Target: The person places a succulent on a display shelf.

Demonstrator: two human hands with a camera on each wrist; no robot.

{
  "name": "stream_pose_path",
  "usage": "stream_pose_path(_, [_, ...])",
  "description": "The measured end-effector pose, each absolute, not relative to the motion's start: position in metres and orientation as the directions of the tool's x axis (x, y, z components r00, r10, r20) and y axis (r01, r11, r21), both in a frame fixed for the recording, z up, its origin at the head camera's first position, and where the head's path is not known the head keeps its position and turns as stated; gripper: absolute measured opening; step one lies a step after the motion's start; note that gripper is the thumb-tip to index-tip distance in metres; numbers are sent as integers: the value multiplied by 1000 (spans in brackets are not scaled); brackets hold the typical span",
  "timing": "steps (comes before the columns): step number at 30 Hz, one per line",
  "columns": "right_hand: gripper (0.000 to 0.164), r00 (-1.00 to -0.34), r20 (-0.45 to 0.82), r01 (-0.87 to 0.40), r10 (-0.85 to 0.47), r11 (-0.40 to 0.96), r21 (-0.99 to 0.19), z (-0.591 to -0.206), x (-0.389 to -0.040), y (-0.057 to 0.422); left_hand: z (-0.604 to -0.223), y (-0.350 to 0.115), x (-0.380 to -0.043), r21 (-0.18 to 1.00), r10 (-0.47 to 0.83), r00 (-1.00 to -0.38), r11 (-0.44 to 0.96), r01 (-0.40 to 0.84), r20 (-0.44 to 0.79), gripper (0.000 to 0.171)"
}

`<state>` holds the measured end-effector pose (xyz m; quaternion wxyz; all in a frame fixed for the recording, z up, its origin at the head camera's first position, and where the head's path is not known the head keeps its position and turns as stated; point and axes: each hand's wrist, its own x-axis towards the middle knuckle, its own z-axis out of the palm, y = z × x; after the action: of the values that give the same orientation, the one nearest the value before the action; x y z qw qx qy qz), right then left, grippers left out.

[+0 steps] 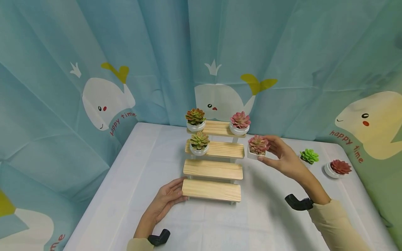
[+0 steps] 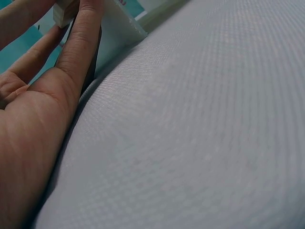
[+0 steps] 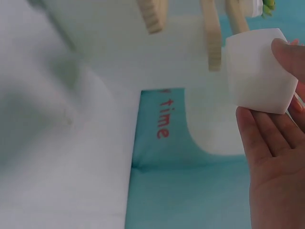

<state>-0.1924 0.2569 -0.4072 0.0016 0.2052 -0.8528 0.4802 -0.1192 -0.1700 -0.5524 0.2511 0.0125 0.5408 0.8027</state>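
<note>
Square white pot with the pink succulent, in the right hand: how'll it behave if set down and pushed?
The square white pot would likely slide rather than roll, given its flat sides. Smooth-looking walls suggest it may be slightly slippery. The pink succulent fans out on top, so it might catch.

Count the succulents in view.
6: mottled one and pink one on top shelf, green one on second shelf, square-potted one in right hand, lime one and red one on the table.

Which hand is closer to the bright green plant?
Right. The right hand is just left of the bright green plant, holding a pink plant; the left hand is farther away, at the left end of the bottom shelf.
</note>
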Motion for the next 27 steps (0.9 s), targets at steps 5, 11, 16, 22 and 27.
stream_pose_path(5, [62, -903, 222, -377, -367, 433, -819, -404, -193, 245, -551, -170, -119, 871, 416, -874, -297, -392, -252, 73])
stream_pose_path(11, [62, -892, 230, -388, -390, 398, -831, -404, -197, 233, -551, -170, -119, 871, 412, -875, -296, -392, -254, 74])
stream_pose_path(16, [63, -895, 197, -363, -401, 395, -844, -407, -200, 226, -553, -170, -119, 873, 413, -875, -292, -390, -253, 73])
stream_pose_path(22, [64, -897, 172, -345, -407, 403, -847, -411, -204, 221, -552, -170, -119, 876, 407, -878, -289, -385, -252, 72])
stream_pose_path(27, [65, -897, 170, -342, -409, 395, -853, -413, -204, 220, -552, -169, -119, 875, 405, -877, -287, -390, -258, 73])
